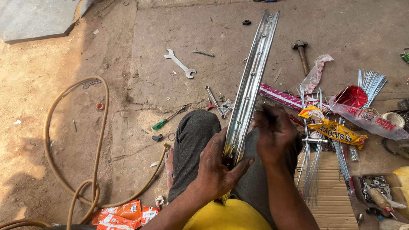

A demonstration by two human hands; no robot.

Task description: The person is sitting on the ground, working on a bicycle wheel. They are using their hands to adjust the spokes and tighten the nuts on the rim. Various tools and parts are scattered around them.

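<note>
Rim (251, 81), chrome and drilled with spoke holes, stood edge-on across the person's lap and ran up and away over the concrete. Nearest of all, the left hand (218, 168) was wrapped round the rim's lower end, fingers curled behind it and the thumb stretched across its front. Just right of the rim, the right hand (272, 134) was closed, fingertips pinched together against the rim's edge; what they pinched was hidden. Right of the rim lay loose spokes (311, 162) fanned over a sheet of cardboard (328, 196), with yellow and red packets (336, 130) beside them. Left of the rim, a green-handled screwdriver (167, 120) lay on the floor, and well beyond it a tan hose (100, 140) looped over the dirt. Farther up, a double-ended spanner (180, 64) rested left of the rim, and a hammer (301, 53) lay right of its far end.
</note>
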